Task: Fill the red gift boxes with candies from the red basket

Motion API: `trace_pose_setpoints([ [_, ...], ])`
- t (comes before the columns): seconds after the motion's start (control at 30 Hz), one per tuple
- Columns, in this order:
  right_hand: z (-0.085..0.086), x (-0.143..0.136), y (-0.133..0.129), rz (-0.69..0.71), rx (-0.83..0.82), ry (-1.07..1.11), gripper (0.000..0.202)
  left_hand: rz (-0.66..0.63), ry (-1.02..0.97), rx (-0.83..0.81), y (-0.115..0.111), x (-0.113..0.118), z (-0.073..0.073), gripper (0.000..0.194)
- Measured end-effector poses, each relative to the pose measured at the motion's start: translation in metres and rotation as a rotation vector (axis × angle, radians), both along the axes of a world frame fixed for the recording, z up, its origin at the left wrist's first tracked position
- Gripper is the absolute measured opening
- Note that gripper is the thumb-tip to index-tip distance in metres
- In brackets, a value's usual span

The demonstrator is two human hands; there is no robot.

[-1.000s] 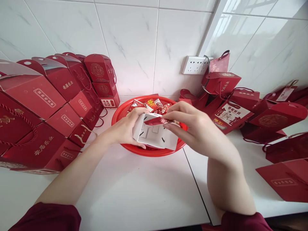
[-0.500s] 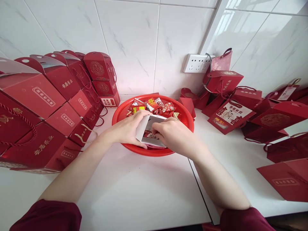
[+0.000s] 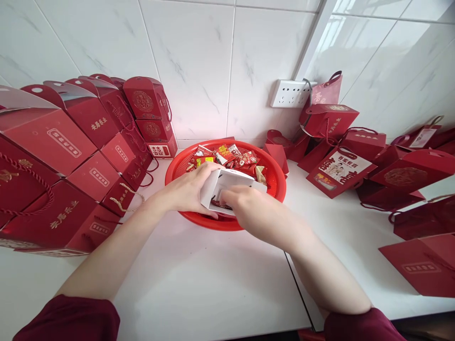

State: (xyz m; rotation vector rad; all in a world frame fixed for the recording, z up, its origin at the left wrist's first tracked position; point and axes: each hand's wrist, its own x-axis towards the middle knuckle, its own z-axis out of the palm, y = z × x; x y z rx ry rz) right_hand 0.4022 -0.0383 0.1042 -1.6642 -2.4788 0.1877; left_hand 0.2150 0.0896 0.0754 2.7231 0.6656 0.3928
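My left hand (image 3: pixel 190 189) is closed around the left side of an open gift box (image 3: pixel 236 176), white inside, tilted over the basket. The fingers of my right hand (image 3: pixel 245 203) reach into the box's mouth, bent together on a dark red candy packet (image 3: pixel 221 204); their tips are partly hidden and the hand is slightly blurred. Beneath the box stands a red plastic basket (image 3: pixel 277 168) with small wrapped candies (image 3: pixel 245 160) in red, yellow and white. A pale wrapped piece (image 3: pixel 260 174) lies at the basket's right, behind the box.
Stacked red gift boxes (image 3: pixel 81 142) with rope handles line the left side. More boxes (image 3: pixel 337 168) stand and lean at the right, near a white power strip (image 3: pixel 292 93) on the tiled wall. A dark seam (image 3: pixel 296 279) runs across the white tabletop (image 3: pixel 199 279).
My right hand has moved slightly down and deeper into the box. The candy packet sits lower inside, its printed face mostly hidden. The left hand stays around the box.
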Motion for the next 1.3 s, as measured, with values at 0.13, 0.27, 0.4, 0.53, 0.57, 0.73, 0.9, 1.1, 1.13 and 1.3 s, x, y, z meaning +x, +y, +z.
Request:
trace_pose_setpoints([
  [0.13,-0.01,-0.008,0.006,0.011,-0.127,-0.178,0.03,-0.012,-0.014,0.033,-0.003,0.001,0.0,0.1],
  [0.27,-0.01,-0.012,0.015,0.002,-0.231,-0.343,0.031,-0.036,-0.025,0.043,-0.003,0.001,-0.001,0.101],
  [0.4,-0.011,-0.011,0.019,-0.001,-0.21,-0.308,0.036,-0.043,-0.037,0.03,0.0,0.001,-0.003,0.103],
  [0.53,-0.017,-0.009,0.025,-0.051,-0.188,-0.261,0.036,-0.036,-0.033,0.024,0.001,0.0,-0.004,0.106],
  [0.57,-0.019,-0.009,0.028,-0.049,-0.202,-0.255,0.035,-0.032,-0.025,0.021,0.001,0.0,-0.003,0.107],
  [0.73,-0.025,0.0,0.041,0.029,-0.305,-0.19,0.03,0.016,-0.004,-0.007,-0.001,0.003,-0.002,0.107],
  [0.9,-0.006,0.02,0.03,0.094,0.163,0.354,0.027,0.259,-0.21,0.003,0.003,0.007,-0.006,0.104],
  [1.1,0.013,0.038,0.017,0.135,0.104,0.488,0.029,0.667,-0.519,-0.202,0.024,0.003,-0.013,0.084],
  [1.13,0.011,0.038,0.022,0.169,0.017,0.462,0.03,0.672,-0.557,-0.248,0.027,0.001,-0.015,0.081],
  [1.3,-0.003,0.024,0.069,0.185,-0.301,0.138,0.037,0.65,-0.683,-0.317,0.035,-0.002,-0.023,0.078],
])
